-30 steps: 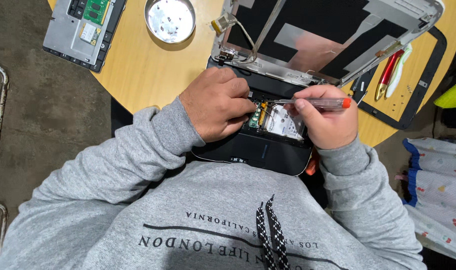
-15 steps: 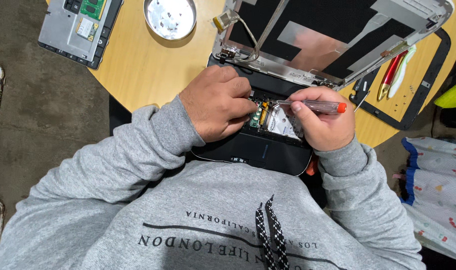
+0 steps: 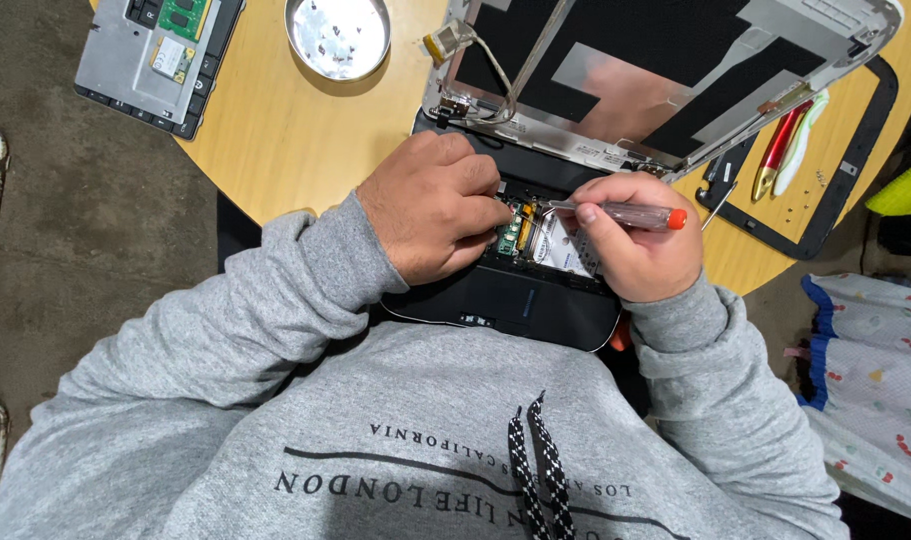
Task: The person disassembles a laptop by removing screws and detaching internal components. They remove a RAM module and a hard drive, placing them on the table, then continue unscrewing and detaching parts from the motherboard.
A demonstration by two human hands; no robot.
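A black laptop base (image 3: 520, 300) lies at the near edge of a round wooden table (image 3: 285, 130), its inside exposed. A small green circuit board (image 3: 511, 236) and a silver drive (image 3: 565, 250) show between my hands. My left hand (image 3: 430, 205) rests on the base with its fingertips at the green board. My right hand (image 3: 635, 240) grips a screwdriver (image 3: 625, 213) with a clear handle and orange cap, its tip pointing left into the opening. The bare lid shell (image 3: 665, 80) stands open behind, a loose cable (image 3: 495, 70) trailing from its hinge.
A round metal dish (image 3: 337, 35) with small screws stands at the back. A removed grey keyboard panel (image 3: 155, 60) lies at the far left edge. A black screen bezel (image 3: 835, 190) lies right, with red and white tools (image 3: 785, 145) on it. Patterned cloth (image 3: 875, 380) lies right.
My right hand has shifted the screwdriver slightly. Both hands stay on the open laptop base; the view has drifted a little.
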